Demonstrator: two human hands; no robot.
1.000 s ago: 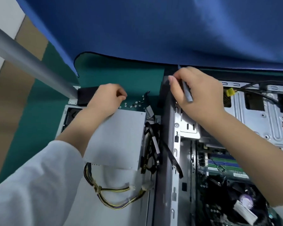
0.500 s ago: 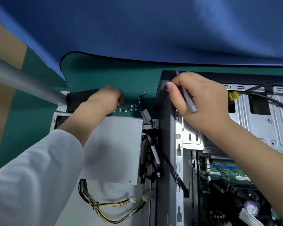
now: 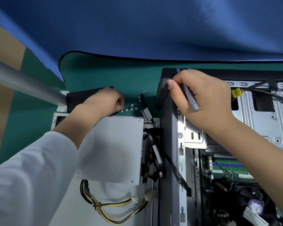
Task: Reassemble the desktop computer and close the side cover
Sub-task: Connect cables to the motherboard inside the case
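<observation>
**Picking a screw while the driver waits**

The left hand (image 3: 108, 101) pinches at the loose screws (image 3: 132, 107) scattered on the green mat (image 3: 96, 70) just beyond the power supply unit (image 3: 114, 149), likely choosing one to fasten. The right hand (image 3: 201, 97) is curled round a grey screwdriver (image 3: 189, 95), resting on the far-left corner of the open computer case (image 3: 167, 128), kept ready.

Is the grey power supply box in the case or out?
Out: the grey power supply box lies left of the open computer case, its yellow-black cables loose.

blue cloth (image 3: 153, 25), green mat (image 3: 95, 75), grey pole (image 3: 23, 82)
</observation>
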